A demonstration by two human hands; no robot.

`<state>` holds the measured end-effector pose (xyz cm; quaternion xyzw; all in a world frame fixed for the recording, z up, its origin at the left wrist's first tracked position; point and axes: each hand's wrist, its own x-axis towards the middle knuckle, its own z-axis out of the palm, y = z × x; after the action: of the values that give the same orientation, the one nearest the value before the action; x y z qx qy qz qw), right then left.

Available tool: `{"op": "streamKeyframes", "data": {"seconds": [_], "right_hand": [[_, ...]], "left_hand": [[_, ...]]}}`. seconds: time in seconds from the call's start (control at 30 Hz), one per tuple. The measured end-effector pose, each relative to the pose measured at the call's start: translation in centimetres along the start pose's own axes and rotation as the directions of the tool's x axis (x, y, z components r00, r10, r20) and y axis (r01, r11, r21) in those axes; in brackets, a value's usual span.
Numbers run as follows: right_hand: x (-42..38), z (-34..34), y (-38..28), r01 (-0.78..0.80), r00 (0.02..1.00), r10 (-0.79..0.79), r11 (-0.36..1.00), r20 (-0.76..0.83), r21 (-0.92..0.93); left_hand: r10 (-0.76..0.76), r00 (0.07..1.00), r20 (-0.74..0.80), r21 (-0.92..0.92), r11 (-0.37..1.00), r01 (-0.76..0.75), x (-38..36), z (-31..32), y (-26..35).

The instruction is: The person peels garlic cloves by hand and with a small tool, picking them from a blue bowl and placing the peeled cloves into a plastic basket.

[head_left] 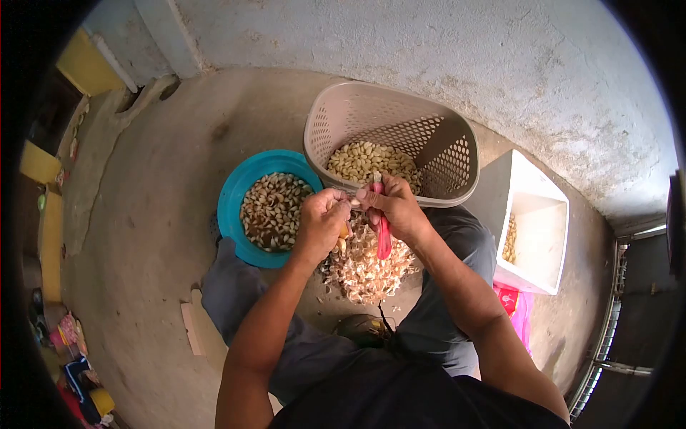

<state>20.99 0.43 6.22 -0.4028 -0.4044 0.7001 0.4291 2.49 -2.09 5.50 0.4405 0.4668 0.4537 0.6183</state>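
Observation:
My left hand [323, 220] is closed with its fingertips pinched round garlic cloves, some of which show below the fingers. Close beside it, my right hand [397, 206] grips a red-handled knife [384, 242], the handle pointing down toward me. A small pale clove [355, 203] shows between the two hands. Beneath them lies a heap of garlic skins [371, 266] on the floor. To the left, a teal basin [230, 207] holds unpeeled cloves in brownish water. Just beyond my hands, a beige perforated basket [468, 161] contains peeled cloves [371, 159].
On the right, a white foam box [547, 247] with some cloves inside stands near pink plastic [523, 314]. A cardboard piece [191, 329] lies at the left of my legs. The wall [457, 50] rises behind the basket. Assorted items [68, 332] are at the far left.

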Motion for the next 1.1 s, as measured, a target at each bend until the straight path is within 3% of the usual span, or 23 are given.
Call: {"op": "streamKeyframes", "data": {"seconds": [0.1, 0.2, 0.3, 0.4, 0.5, 0.6, 0.7, 0.8, 0.97, 1.1], "right_hand": [[0.4, -0.3, 0.4, -0.218, 0.976, 0.211, 0.945, 0.054, 0.246], [0.9, 0.7, 1.5, -0.069, 0.996, 0.076, 0.986, -0.038, 0.15], [1.3, 0.8, 1.1, 0.122, 0.991, -0.13, 0.974, -0.031, -0.192], [0.6, 1.0, -0.6, 0.097, 0.995, -0.102, 0.921, 0.009, -0.376], [0.4, 0.6, -1.0, 0.053, 0.998, -0.038, 0.924, 0.047, -0.379], [1.4, -0.4, 0.0, -0.08, 0.992, 0.087, 0.994, 0.089, -0.079], [1.6, -0.9, 0.0, -0.19, 0.975, 0.16, 0.96, 0.155, 0.206], [1.8, -0.9, 0.3, -0.235, 0.969, 0.199, 0.925, 0.147, 0.297], [1.3, -0.7, -0.8, -0.215, 0.972, 0.169, 0.916, 0.162, 0.339], [1.3, -1.7, -1.0, -0.189, 0.978, 0.15, 0.932, 0.147, 0.309]], "left_hand": [[-0.056, 0.998, 0.008, -0.093, 0.994, 0.056, -0.2, 0.1, 0.1], [-0.108, 0.994, -0.012, -0.226, 0.969, 0.102, 0.1, 0.1, -0.3], [-0.126, 0.991, -0.055, -0.289, 0.952, 0.105, 0.4, -0.2, -0.6], [-0.1, 0.99, -0.096, -0.278, 0.958, 0.069, 0.6, -0.1, -0.5], [-0.095, 0.994, -0.062, -0.242, 0.967, 0.077, 0.3, 0.2, -0.1], [-0.079, 0.997, 0.005, -0.285, 0.955, 0.077, 0.3, 0.1, -0.5], [-0.133, 0.988, 0.08, -0.408, 0.9, 0.154, 0.1, 0.0, 0.5], [-0.154, 0.978, 0.139, -0.512, 0.834, 0.204, 0.3, -0.9, 0.3], [-0.137, 0.984, 0.117, -0.535, 0.826, 0.179, 0.7, -1.9, -0.2], [-0.141, 0.99, -0.014, -0.559, 0.822, 0.109, 0.9, -2.2, 0.3]]}}
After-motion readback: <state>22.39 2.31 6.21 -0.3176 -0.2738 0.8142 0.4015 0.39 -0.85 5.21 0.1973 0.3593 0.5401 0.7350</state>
